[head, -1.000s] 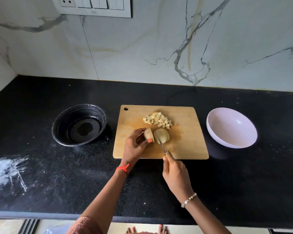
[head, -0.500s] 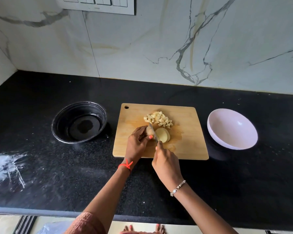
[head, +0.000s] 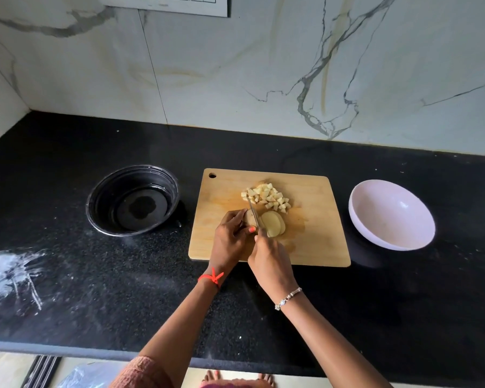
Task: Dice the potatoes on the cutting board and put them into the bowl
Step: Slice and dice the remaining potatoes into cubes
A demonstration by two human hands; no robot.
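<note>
Our left hand (head: 230, 238) curled its fingers over the potato end (head: 249, 219) on the cutting board (head: 319, 242). Our right hand (head: 269, 260) gripped the knife (head: 253, 210), its blade standing between that end and the slices (head: 273, 224). The diced cubes (head: 266, 196) lay just behind, and the white bowl (head: 389, 219) sat to the right of the board.

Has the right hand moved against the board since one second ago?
Yes. The right hand went forward and slightly left: before, it lay short of the near edge of the board; now it overlaps that edge.
</note>
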